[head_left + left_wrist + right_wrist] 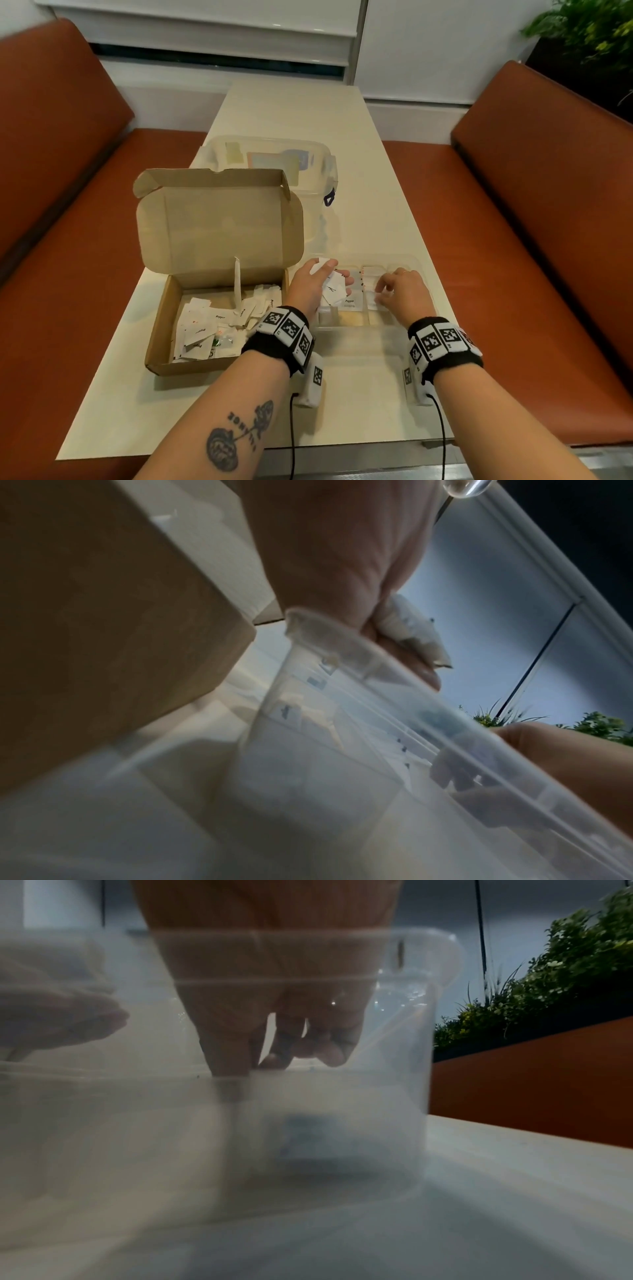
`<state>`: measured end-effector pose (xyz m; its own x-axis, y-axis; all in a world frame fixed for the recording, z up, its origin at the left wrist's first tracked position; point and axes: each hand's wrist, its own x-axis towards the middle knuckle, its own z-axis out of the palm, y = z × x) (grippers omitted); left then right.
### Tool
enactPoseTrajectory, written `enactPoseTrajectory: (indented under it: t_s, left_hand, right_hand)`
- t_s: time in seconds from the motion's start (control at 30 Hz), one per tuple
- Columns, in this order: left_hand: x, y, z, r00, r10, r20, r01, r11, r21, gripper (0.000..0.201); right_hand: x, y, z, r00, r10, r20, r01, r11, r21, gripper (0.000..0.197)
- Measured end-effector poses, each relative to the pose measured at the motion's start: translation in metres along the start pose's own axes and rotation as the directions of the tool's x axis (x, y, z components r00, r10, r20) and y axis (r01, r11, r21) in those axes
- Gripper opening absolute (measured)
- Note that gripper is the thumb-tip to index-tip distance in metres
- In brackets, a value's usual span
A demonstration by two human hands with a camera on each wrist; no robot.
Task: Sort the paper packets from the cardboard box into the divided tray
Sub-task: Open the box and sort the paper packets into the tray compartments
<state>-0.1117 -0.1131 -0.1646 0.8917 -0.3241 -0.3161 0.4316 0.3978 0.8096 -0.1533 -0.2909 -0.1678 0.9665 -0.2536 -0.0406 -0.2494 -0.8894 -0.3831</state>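
Nearest the camera, two forearms with marker wristbands reach over the worktop (pixel 394 164) to the clear divided tray (pixel 416 265). Risk, as a judgement: the left hand (pixel 313 286) grips a loose fan of paper packets (pixel 334 291) above the tray's left compartments, so one could slip into the wrong compartment if the grip loosens. The right hand (pixel 402 294), fingers curled downward, pinches or presses a packet in a compartment further right; which of the two cannot be told. Many packets remain in the open cardboard box (pixel 161 329), just left of the tray.
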Motion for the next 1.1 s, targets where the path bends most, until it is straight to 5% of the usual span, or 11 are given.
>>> enactPoseTrajectory:
  t_s: [0.27, 0.4, 0.6, 0.67, 0.8, 0.97, 1.1]
  left_hand:
    - [0.000, -0.001, 0.000, 1.000, 0.003, 0.005, -0.003, 1.000, 0.023, 0.008]
    - [-0.002, 0.000, 0.002, 1.000, -0.006, -0.005, 0.006, 0.999, 0.052, 0.009]
    - [-0.003, 0.003, 0.003, 0.995, 0.039, -0.091, 0.013, 0.855, 0.518, 0.049]
    - [-0.005, 0.004, 0.003, 0.999, 0.008, -0.049, 0.016, 0.878, 0.478, 0.045]
    - [-0.014, 0.010, 0.003, 0.969, -0.228, 0.099, 0.222, 0.973, 0.068, 0.032]
    - [-0.022, 0.014, -0.001, 0.939, -0.233, 0.253, 0.212, 0.971, 0.108, 0.037]
    - [-0.022, 0.014, -0.002, 0.970, -0.198, 0.140, 0.182, 0.976, 0.119, 0.037]
  right_hand:
    - [0.002, 0.000, 0.004, 1.000, 0.008, -0.006, -0.008, 1.000, -0.024, 0.015]
    - [-0.002, -0.011, -0.002, 0.990, 0.002, -0.138, 0.019, 0.989, 0.145, 0.014]
    - [-0.013, -0.056, -0.013, 0.989, -0.145, -0.019, 0.139, 0.893, 0.427, 0.021]
    - [-0.012, -0.061, -0.012, 0.991, -0.134, 0.015, 0.115, 0.901, 0.418, 0.027]
    - [-0.012, -0.061, -0.013, 0.996, -0.088, 0.023, 0.067, 0.882, 0.467, 0.024]
    - [-0.010, -0.060, -0.014, 0.998, -0.057, 0.033, 0.029, 0.837, 0.547, 0.014]
    - [-0.008, -0.060, -0.014, 1.000, -0.024, -0.008, 0.024, 0.817, 0.576, 0.012]
